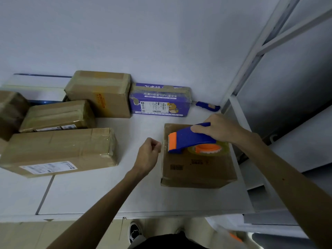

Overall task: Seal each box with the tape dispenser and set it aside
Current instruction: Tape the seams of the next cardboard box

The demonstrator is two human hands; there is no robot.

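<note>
A brown cardboard box (pixel 195 168) sits on the white table (pixel 100 193) at the right. Over its top, my right hand (pixel 217 127) grips the handle of a blue and orange tape dispenser (pixel 188 139). The dispenser's orange blade end points left, near the box's left edge. My left hand (pixel 149 153) is just left of the box with its fingers curled, pinching what looks like the clear tape end by the box's left edge. The tape itself is hard to see.
Several taped brown boxes (pixel 59 150) lie at the left and back (pixel 100 92). A purple printed box (pixel 159 99) stands against the wall, with a blue utility knife (pixel 208 106) to its right. A white metal shelf frame (pixel 251 56) rises at the right.
</note>
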